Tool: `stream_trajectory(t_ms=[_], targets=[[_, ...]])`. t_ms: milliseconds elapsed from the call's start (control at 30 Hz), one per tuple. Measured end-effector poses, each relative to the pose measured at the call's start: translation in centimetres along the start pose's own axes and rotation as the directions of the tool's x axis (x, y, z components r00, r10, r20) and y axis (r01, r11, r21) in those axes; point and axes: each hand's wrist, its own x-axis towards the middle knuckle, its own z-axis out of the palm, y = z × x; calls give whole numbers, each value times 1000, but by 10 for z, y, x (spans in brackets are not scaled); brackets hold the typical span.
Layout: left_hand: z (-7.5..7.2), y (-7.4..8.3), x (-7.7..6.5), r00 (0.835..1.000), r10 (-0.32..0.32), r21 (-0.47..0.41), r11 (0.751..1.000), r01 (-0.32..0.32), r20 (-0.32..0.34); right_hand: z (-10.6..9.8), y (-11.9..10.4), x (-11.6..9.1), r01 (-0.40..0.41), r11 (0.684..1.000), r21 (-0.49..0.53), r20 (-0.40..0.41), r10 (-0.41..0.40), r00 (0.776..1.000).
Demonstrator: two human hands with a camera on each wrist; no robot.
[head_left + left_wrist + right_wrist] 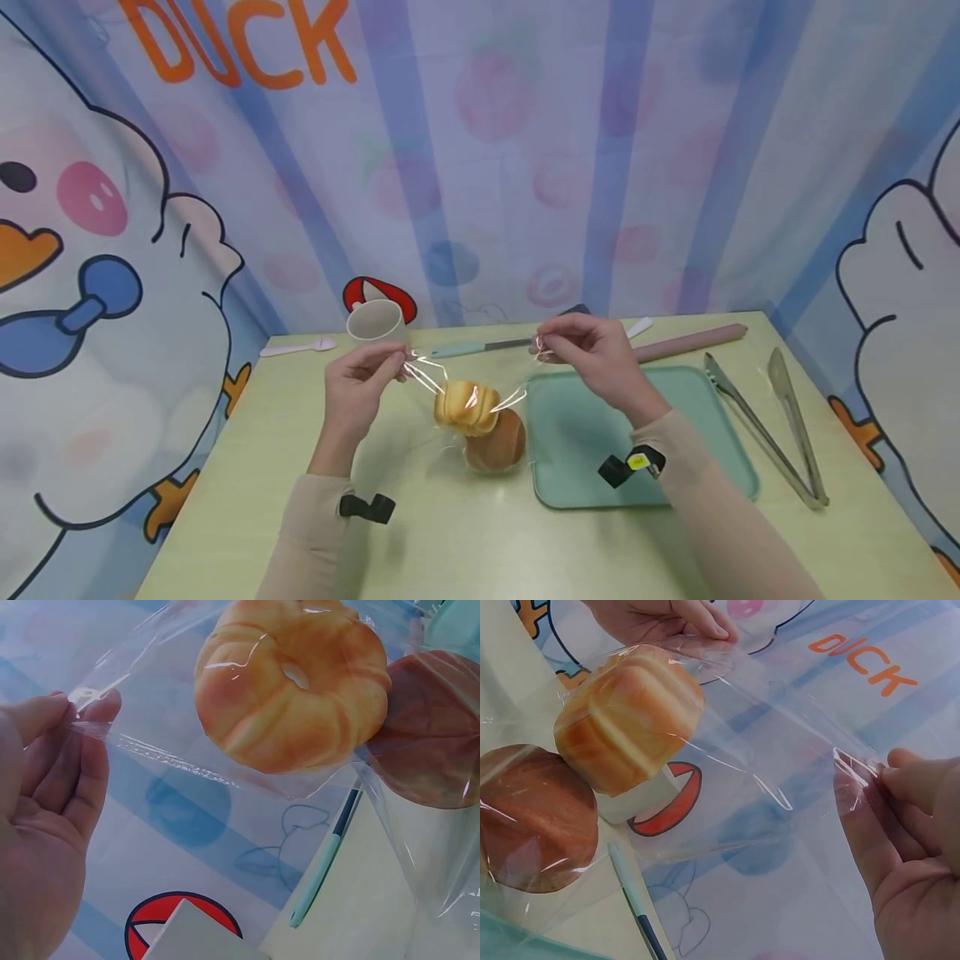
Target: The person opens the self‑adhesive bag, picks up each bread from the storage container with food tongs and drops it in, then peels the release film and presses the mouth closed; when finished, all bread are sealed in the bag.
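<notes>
My left hand (358,393) pinches one upper corner of a clear plastic bag (161,754) between thumb and fingers. On the other side, my right hand (596,360) pinches the opposite corner, so the plastic is stretched between both hands. A golden, ridged bread (463,406) hangs inside the bag, seen close up in both wrist views. Beside and partly below it is a round brown bun (497,448), also behind clear plastic. Whether the two breads share one bag, I cannot tell.
A green tray (551,492) lies right of the breads, with metal tongs (776,450) beyond it. Along the back stand or lie a white cup (375,321), a spatula with a mint handle (459,350), a pinkish rolling pin (693,341) and a pale spoon (298,347).
</notes>
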Motion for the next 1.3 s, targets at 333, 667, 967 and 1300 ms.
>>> stream_trajectory(t_ms=[333,667,967,1300], targets=[[2,1,4,992,117,-111,988,-111,50,-6,0,-2,6,999,49,40,-8,999],[3,5,6,977,181,-185,970,-158,115,-13,-3,-6,16,999,47,90,-20,996],[5,14,7,988,113,-149,984,-97,106,-11,-13,-9,5,1000,-21,82,-4,997],[11,27,7,998,2,-73,997,3,68,-6,-20,-6,-6,995,-103,-43,2,999]])
